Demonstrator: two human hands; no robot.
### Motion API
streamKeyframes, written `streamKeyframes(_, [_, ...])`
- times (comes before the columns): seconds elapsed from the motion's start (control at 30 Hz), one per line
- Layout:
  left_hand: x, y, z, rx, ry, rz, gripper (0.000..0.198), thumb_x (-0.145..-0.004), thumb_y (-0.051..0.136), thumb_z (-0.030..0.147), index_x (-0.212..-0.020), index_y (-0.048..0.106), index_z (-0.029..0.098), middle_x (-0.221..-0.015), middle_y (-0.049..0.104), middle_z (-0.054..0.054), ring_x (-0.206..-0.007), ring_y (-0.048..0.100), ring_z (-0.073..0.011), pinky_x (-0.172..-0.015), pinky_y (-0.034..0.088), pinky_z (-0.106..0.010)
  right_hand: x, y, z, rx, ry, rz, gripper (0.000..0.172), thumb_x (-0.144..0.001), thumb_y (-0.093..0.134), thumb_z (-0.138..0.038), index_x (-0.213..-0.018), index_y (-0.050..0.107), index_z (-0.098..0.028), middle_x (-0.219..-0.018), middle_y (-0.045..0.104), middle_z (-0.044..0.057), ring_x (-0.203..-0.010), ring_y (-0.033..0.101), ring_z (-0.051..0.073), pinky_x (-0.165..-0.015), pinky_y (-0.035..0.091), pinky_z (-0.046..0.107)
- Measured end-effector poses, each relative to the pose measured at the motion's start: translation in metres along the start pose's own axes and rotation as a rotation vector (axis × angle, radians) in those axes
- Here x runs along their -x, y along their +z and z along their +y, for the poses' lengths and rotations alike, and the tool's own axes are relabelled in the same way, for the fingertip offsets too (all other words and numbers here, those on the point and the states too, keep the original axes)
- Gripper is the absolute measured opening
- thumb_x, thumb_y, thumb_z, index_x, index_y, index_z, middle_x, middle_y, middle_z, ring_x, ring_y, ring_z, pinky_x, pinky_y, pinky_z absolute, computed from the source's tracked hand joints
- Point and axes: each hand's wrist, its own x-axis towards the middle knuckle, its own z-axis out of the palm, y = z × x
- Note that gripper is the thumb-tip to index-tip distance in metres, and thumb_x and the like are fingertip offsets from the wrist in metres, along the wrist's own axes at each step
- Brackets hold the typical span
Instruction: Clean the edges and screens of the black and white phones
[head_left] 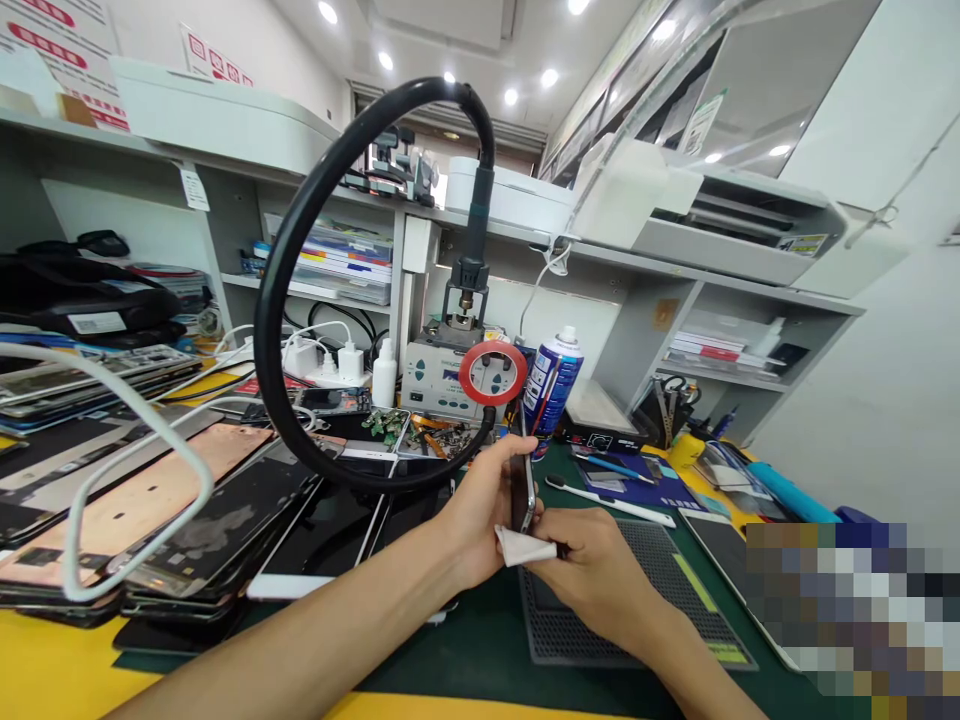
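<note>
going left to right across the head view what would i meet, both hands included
Black item with a white label → upright white bottle → left hand → phone → right hand → turquoise cylinder.

Smartphone edge is noted silver, wipe white. Spray can is printed blue and white. Pad is gridded dark grey, marked yellow-green. Ring is coloured red, gooseneck tube black.
</note>
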Motion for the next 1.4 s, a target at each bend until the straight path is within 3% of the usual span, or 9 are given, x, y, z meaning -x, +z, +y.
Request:
streamKeyframes(0.27, [0.002,0.002,0.0,0.018,-0.015,-0.033,0.025,-0.077,0.068,0.038,-0.075,0.056,0.016,-0.059,0.049,0.003,-0.048,0.047,-0.01,-0.046,0.04,-0.022,0.001,0.001,-0.003,-0.028,-0.034,0.116,0.04,-0.089,0.059,-0.026,-0.055,0.042,-0.018,-0.053,0.038,-0.004,-0.052,0.029,0.009,-0.052,0.022,0.025])
streamKeyframes(0.53, [-0.001,0.001,-0.008,-0.01,-0.026,-0.029,0.028,-0.078,0.068,0.04,-0.072,0.056,0.016,-0.058,0.052,0.002,-0.046,0.05,-0.0096,-0.048,0.041,-0.021,0.001,-0.002,-0.006,-0.107,0.026,0.248,0.038,-0.085,0.063,-0.024,-0.052,0.047,-0.018,-0.049,0.044,-0.004,-0.047,0.036,0.008,-0.05,0.029,0.023])
streamKeyframes(0.67, [0.002,0.003,-0.008,-0.009,-0.038,-0.018,0.032,-0.08,0.066,0.046,-0.074,0.055,0.017,-0.057,0.053,0.002,-0.046,0.052,-0.0117,-0.048,0.043,-0.022,0.001,-0.003,-0.006,-0.24,0.209,0.197,0.034,-0.086,0.063,-0.031,-0.055,0.055,-0.018,-0.049,0.05,-0.002,-0.047,0.043,0.01,-0.048,0.032,0.022])
streamKeyframes(0.8, [0.001,0.001,-0.007,0.021,-0.063,-0.021,0.034,-0.08,0.067,0.049,-0.076,0.056,0.017,-0.057,0.053,0.003,-0.045,0.051,-0.0114,-0.047,0.043,-0.022,-0.003,-0.007,-0.01,-0.322,0.328,0.096,0.032,-0.082,0.067,-0.034,-0.057,0.054,-0.017,-0.05,0.048,-0.004,-0.046,0.039,0.009,-0.046,0.03,0.021])
streamKeyframes(1.1, [-0.004,-0.004,-0.007,0.063,-0.062,-0.092,0.035,-0.082,0.063,0.05,-0.074,0.055,0.016,-0.054,0.049,0.003,-0.044,0.05,-0.0122,-0.046,0.044,-0.023,-0.002,-0.006,-0.007,-0.363,0.406,-0.066,0.029,-0.081,0.071,-0.038,-0.071,0.053,-0.018,-0.062,0.049,-0.005,-0.054,0.041,0.008,-0.05,0.031,0.02])
streamKeyframes(1.4, [-0.006,-0.007,-0.008,0.036,-0.071,-0.171,0.036,-0.081,0.064,0.049,-0.07,0.057,0.015,-0.056,0.052,0.001,-0.048,0.053,-0.0126,-0.047,0.044,-0.022,-0.001,-0.01,-0.011,-0.444,0.363,-0.13,0.033,-0.089,0.063,-0.047,-0.076,0.053,-0.019,-0.063,0.046,-0.006,-0.054,0.043,0.008,-0.05,0.032,0.021])
